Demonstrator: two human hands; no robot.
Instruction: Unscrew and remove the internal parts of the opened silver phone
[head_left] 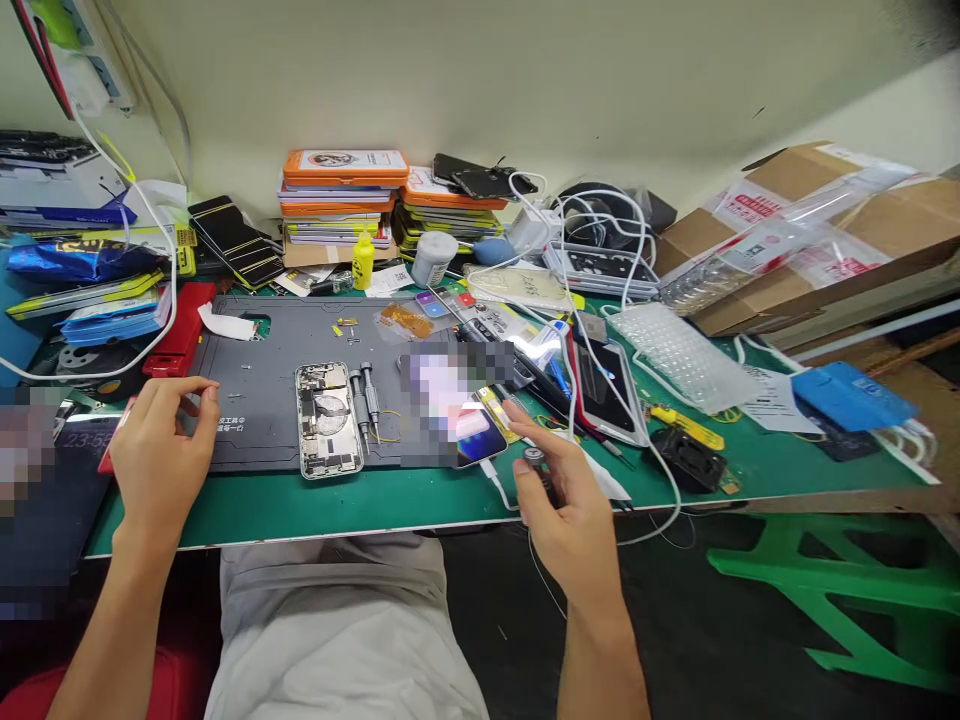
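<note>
My left hand (165,430) hovers over the left end of the dark grey work mat (259,400), thumb and forefinger pinched together; whatever they hold, if anything, does not show. An opened phone (328,420), its inner parts bare, lies on the mat. Right of it lie two screwdrivers (366,400). My right hand (566,500) is curled around a small dark cylinder with a round grey cap (534,456), near the table's front edge. A lit phone (480,432), partly blurred out, lies left of that hand, a white cable at its lower end.
Orange and white boxes (345,168) are stacked along the wall. A yellow bottle (363,262) and a white jar (435,258) stand before them. White cables (637,225) loop across the right side, near cardboard boxes (817,230). A green stool (847,590) is below right.
</note>
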